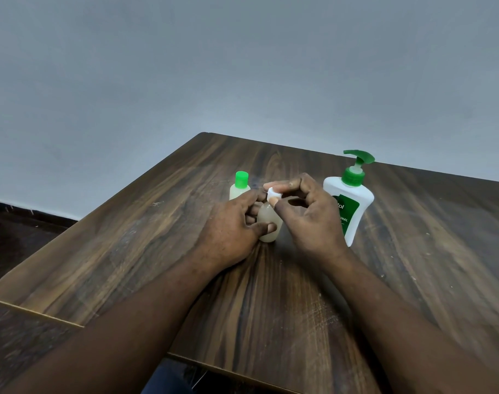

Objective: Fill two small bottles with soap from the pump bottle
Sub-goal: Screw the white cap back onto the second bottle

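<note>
A small translucent bottle (268, 223) with pale soap inside stands on the wooden table (128, 251). My left hand (231, 228) grips its body from the left. My right hand (308, 214) pinches its white cap (272, 194) at the bottle's top between thumb and fingers. A second small bottle (239, 187) with a green cap stands just behind my left hand. The white pump bottle (352, 203) with a green pump head and green label stands to the right, right behind my right hand.
The table's left edge and rounded near-left corner lie close by. A grey wall rises behind the table's far edge. Dark floor shows at the left.
</note>
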The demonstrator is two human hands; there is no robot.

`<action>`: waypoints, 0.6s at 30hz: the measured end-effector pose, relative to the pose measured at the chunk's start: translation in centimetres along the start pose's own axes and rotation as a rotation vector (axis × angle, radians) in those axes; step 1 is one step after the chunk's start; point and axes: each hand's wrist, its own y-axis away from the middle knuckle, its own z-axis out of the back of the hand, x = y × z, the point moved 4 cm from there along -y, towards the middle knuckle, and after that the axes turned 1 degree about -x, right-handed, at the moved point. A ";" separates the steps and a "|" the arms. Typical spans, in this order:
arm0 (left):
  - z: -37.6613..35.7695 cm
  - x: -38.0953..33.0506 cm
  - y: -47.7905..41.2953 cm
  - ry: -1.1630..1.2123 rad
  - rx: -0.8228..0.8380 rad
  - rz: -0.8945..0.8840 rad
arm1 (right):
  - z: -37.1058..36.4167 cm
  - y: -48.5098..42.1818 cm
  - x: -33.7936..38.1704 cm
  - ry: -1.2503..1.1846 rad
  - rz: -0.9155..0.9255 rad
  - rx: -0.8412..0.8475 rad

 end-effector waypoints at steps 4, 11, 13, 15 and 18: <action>0.0 0.0 -0.1 -0.013 -0.003 -0.002 | -0.1 -0.2 -0.1 0.044 0.013 -0.031; -0.4 0.2 -0.1 -0.009 0.028 0.025 | -0.3 0.0 -0.1 -0.058 -0.062 0.042; -0.7 0.0 -0.1 -0.069 0.021 0.032 | -0.4 0.0 0.2 -0.028 -0.056 0.015; -1.0 -0.4 -0.1 -0.178 -0.010 0.021 | -0.3 -0.1 0.3 0.002 -0.058 -0.034; -1.2 -0.6 -0.2 -0.275 -0.064 0.011 | -0.3 0.0 0.0 0.013 -0.101 -0.110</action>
